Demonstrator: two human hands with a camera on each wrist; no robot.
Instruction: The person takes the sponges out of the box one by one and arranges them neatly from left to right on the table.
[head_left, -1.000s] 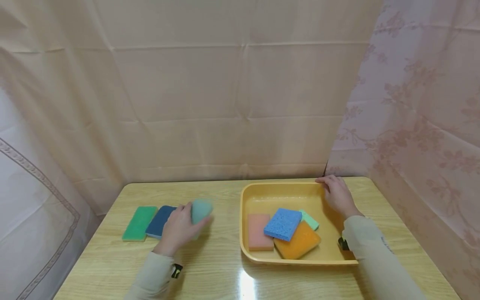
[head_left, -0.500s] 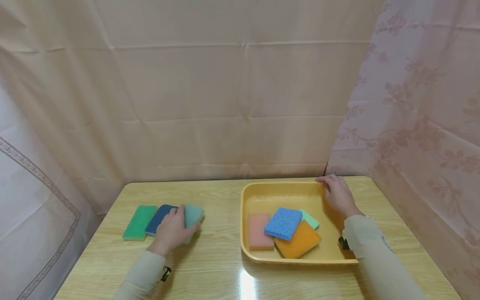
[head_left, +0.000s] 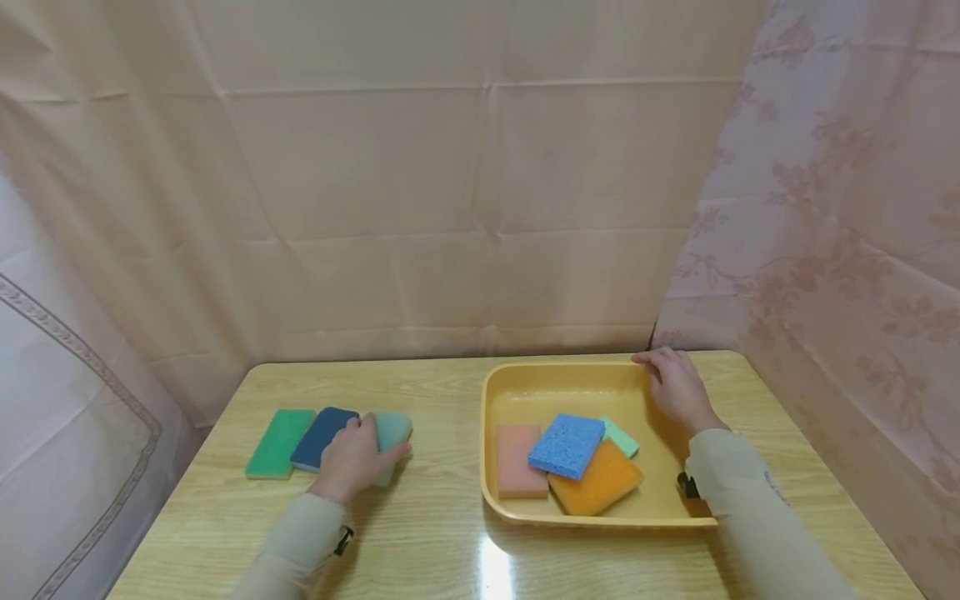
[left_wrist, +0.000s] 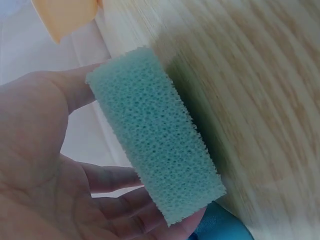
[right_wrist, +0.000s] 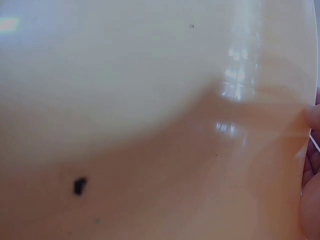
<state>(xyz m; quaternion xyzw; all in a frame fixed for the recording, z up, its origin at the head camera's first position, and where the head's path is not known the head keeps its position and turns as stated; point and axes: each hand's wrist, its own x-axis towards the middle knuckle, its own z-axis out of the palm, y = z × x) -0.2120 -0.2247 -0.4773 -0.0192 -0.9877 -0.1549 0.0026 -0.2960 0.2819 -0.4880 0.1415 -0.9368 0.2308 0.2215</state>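
- Head view, left hand (head_left: pixel 347 460): thumb and fingers pinching one pale green sponge (head_left: pixel 394 432) at the grip's right; contact with the table (head_left: pixel 442 508) cannot be told.
- Same view, left of that grip: navy sponge (head_left: pixel 321 442) just beside the fingers, green sponge (head_left: pixel 281 444) farther out; laid in a row, presumably for easy reach.
- Same view, right hand (head_left: pixel 678 393): gripping the far right corner of the yellow tray (head_left: pixel 573 390), probably to steady it. Left of this grip, inside: pink sponge (head_left: pixel 519 462), blue sponge (head_left: pixel 566 444) overlapping orange sponge (head_left: pixel 598 482), mint sponge (head_left: pixel 621 438).
- Left wrist view: pale green sponge spanned thumb to fingers, likely for a light, even hold; block-shaped, coarse open pores, ragged edges, little visible squash.
- Right wrist view: glossy tray wall beside the grip; fingers partly hidden behind it.
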